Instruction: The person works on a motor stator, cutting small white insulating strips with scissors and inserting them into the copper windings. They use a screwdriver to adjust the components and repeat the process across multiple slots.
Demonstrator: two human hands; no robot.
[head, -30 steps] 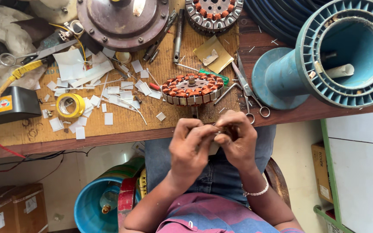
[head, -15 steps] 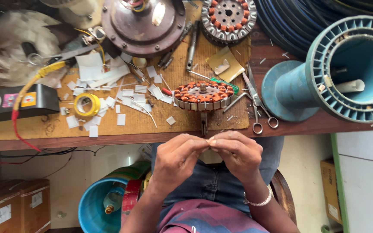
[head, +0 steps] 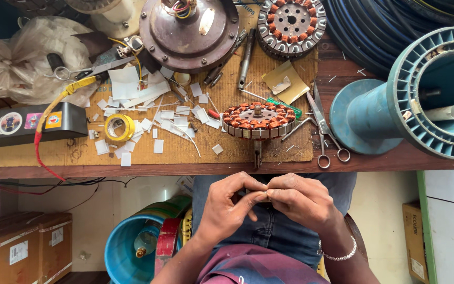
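Observation:
My left hand (head: 228,208) and my right hand (head: 301,201) meet fingertip to fingertip over my lap, just below the workbench edge. Both pinch something very small between thumb and fingers; it is too small to identify. Straight above them on the bench stands a motor stator with copper windings (head: 258,120), on a brown cardboard sheet (head: 290,142). A silver bracelet sits on my right wrist.
Scissors (head: 325,131) lie right of the stator. A big teal spool (head: 411,100) fills the right side. A yellow tape roll (head: 119,127), white paper scraps (head: 156,115), a round motor housing (head: 189,31) and a second stator (head: 291,21) crowd the bench. A blue bucket (head: 127,247) stands below.
The view has shifted so the bench sits higher and closer. My hands stay together, still working the small piece between the fingertips, and have lowered slightly from the bench edge.

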